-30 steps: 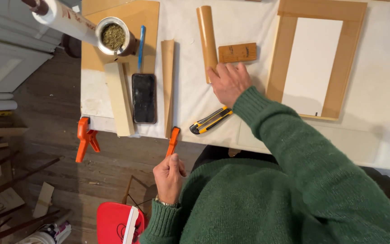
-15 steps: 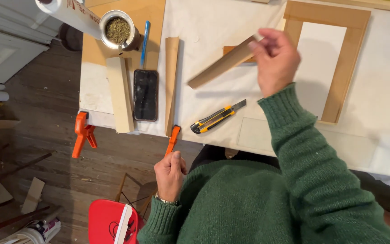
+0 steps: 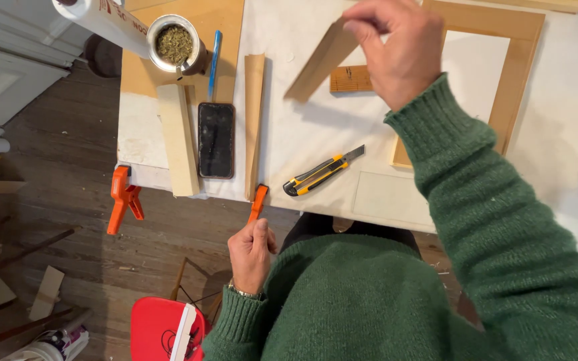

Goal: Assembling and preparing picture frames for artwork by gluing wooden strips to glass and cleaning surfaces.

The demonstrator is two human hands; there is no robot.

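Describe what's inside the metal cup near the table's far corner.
The metal cup is filled with dry greenish, leafy bits, and a metal straw or spoon sticks into them. Its bottom is covered.

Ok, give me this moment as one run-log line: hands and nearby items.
right hand: holds wood strip raised over table | left hand: on orange clamp at table edge | utility knife: lying flat

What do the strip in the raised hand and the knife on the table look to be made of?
The strip held up by the right hand looks like pale, unfinished wood: flat, matte, tan, though its grain is blurred. The utility knife seems to have a yellow and black plastic body with a grey, probably metal, blade showing at its tip.
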